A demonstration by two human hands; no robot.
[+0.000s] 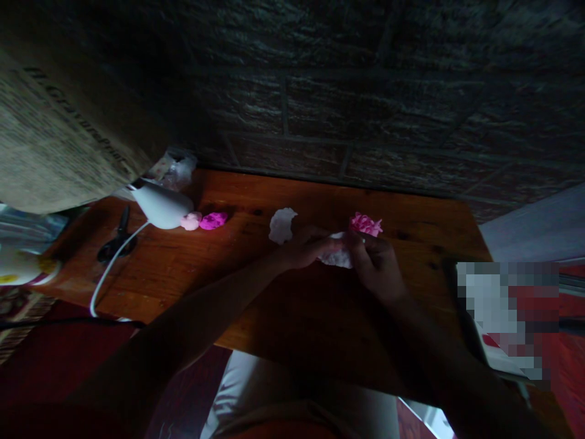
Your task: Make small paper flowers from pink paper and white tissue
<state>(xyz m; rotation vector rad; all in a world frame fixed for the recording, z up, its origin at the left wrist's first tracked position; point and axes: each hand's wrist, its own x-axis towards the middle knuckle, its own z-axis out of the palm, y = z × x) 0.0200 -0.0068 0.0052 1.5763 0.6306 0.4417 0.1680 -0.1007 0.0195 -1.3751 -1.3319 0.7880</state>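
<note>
Pinching one thin white ruffled piece (337, 259) between them, the two hands meet over the right-hand half of the wooden tabletop (278, 311). The left hand (301, 251) grips its left side with fingers and thumb drawn together; the right hand (381, 268) nips its right side, thumb pressed in against the fingers.

Two such white pieces show in all: the held one, and a loose white sheet (282, 225) lying flat just to the left and slightly farther off. Three pink items lie on the wood. One pink ruffled flower (365, 224) sits just beyond the right hand; one pale pink bunch (191, 220) and one magenta bunch (214, 220) touch side by side toward the far left, next to a white tapered appliance (164, 206) with one white cord (114, 259) curving to the near edge.

One pair of black-handled scissors (117, 241) lies left of the appliance, partly crossed by the cord. Behind the appliance is one clear plastic bag (180, 167); its contents are too dim to make out. At the left edge, one white-and-yellow cylindrical object (22, 268) is cut off, so whether it holds anything cannot be told.
</note>
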